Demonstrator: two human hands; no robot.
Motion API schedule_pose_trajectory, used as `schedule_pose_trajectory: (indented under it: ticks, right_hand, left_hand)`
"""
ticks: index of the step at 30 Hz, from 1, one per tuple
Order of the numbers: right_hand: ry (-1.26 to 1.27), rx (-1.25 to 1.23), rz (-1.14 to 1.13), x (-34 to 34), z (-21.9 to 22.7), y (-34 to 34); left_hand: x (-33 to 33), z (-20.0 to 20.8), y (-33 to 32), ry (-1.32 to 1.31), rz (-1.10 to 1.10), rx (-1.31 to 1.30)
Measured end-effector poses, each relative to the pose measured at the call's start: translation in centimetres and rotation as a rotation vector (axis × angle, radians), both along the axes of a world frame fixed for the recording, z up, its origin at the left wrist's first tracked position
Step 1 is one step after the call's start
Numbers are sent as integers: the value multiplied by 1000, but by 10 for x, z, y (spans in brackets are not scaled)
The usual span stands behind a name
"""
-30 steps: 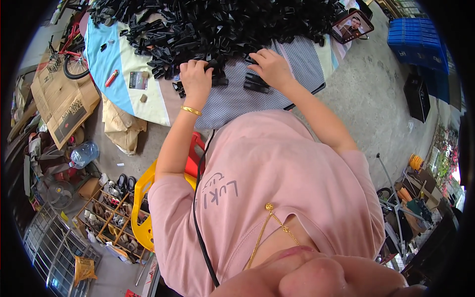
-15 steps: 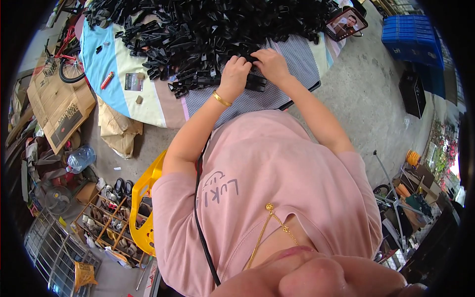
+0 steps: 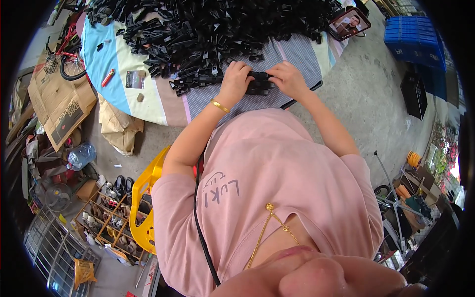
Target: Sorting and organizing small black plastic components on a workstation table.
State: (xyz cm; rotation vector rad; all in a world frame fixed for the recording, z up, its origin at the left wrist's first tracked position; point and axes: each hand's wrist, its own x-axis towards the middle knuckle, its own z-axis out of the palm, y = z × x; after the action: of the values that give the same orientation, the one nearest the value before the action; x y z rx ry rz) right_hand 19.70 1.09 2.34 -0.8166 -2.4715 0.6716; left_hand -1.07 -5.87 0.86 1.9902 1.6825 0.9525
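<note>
A black plastic piece (image 3: 259, 76), long and clip-like, spans the gap between my two hands just above the cloth-covered table (image 3: 208, 101). My left hand (image 3: 234, 85), with a gold bangle at the wrist, pinches its left end. At the other end, the fingertips of my right hand (image 3: 288, 80) are closed on it. More black plastic pieces (image 3: 258, 90) lie directly below, partly hidden by the hands. A large heap of such pieces (image 3: 198, 37) covers the far part of the table. Their exact kind is too small to make out.
A phone (image 3: 349, 24) stands at the table's far right. On the left of the cloth lie a red lighter (image 3: 108, 77) and a card (image 3: 134, 79). A yellow plastic chair (image 3: 143, 203) is at my left, a blue crate (image 3: 413, 40) on the floor at right.
My right hand has drawn back toward me and slightly right, out of the heap's edge, and a black piece now shows between both hands. My left hand has shifted slightly toward me.
</note>
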Motion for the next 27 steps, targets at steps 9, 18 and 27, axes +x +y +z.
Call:
schedule_pose_trajectory:
  ticks: [9,18,27]
  right_hand:
    - [5,13,-12,5,-13,-10]
    - [72,-58,-53,-19,-21,-12]
    - [48,80,-149,-42,-10,13]
  left_hand:
    - [-5,-2,1,29,-65,-24]
    - [-11,-5,2,83,-170,-47]
    - [-77,31,-40,370,129,-104]
